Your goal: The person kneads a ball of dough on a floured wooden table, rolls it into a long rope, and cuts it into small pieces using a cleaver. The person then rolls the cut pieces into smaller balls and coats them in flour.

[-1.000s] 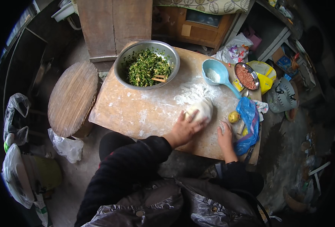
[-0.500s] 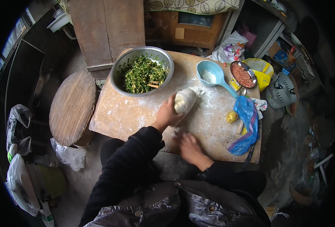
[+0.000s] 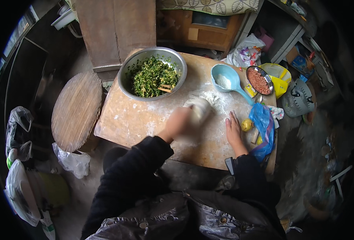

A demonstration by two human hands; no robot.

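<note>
A pale lump of dough (image 3: 202, 107) lies on the floured wooden board (image 3: 123, 120). My left hand (image 3: 180, 123) is at the dough's near left side, blurred by motion. Its fingers are smeared, so their grip on the dough cannot be made out. To the right of the dough, my right hand (image 3: 233, 130) is open and holds nothing, its fingers stretched away from me and held edge-on above the board. White flour (image 3: 221, 100) is spread just beyond and right of the dough.
A steel bowl of chopped greens (image 3: 153, 76) with wooden chopsticks stands at the far left of the board. A light blue ladle (image 3: 237, 86) with flour, a dish of pinkish mince (image 3: 259, 80), a yellowish round fruit (image 3: 247, 125) and a blue plastic bag (image 3: 261, 116) line the right side.
My right hand has moved from the near edge up and right, beside the fruit. My left hand has turned over at the dough, which sits slightly further right and lower on the board.
</note>
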